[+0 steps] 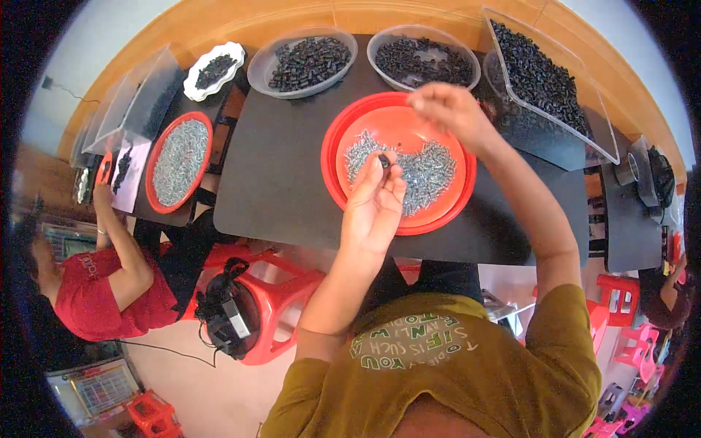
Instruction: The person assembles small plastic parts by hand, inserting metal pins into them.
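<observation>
My left hand (374,201) is raised over the near side of a red basin (330,157). Between its thumb and fingertips it pinches a small black plastic part (384,160). My right hand (454,115) hangs above the basin's far right rim. Its thumb and fingers are drawn together, and whatever they may hold is too small to make out. Many small silver metal pieces (427,179), like screws or pins, lie heaped in the basin. The far part of its floor is bare.
Beyond the basin stand two clear bowls (255,73) (475,77) of black parts. A large clear bin (544,146) of black parts is at the right. On the left, a co-worker (109,288) sits by a red tray (150,171) of silver pieces. A red stool (281,306) holds a black bag.
</observation>
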A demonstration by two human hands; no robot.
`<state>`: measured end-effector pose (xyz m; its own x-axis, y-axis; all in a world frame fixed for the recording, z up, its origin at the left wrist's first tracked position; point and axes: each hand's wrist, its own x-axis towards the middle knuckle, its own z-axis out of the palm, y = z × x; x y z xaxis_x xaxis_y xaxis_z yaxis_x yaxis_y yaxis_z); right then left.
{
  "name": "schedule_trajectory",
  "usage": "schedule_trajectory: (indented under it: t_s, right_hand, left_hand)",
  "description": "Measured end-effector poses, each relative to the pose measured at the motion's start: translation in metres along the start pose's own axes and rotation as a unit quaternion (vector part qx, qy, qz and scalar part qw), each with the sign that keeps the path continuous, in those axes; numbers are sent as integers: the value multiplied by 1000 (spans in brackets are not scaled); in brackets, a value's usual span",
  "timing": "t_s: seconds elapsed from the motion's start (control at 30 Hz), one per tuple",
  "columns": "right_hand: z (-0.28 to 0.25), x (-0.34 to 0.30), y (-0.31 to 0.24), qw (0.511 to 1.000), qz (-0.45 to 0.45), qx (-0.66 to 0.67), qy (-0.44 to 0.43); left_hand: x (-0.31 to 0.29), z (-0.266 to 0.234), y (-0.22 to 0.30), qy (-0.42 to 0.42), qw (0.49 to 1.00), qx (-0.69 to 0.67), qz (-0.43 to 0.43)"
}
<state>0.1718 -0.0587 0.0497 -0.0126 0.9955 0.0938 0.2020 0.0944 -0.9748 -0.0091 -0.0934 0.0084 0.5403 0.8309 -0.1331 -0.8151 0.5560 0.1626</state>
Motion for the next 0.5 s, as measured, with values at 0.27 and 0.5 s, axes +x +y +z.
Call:
schedule_trajectory:
  t_s: [0.27,0.5]
  right_hand:
    - [37,-77,-10,978,68,196,-30]
    - [53,-88,1,962,9,266,53]
  left_hand:
    - [-3,4,-21,-4,1000,20,13]
    - [-10,10,-30,-27,997,58,43]
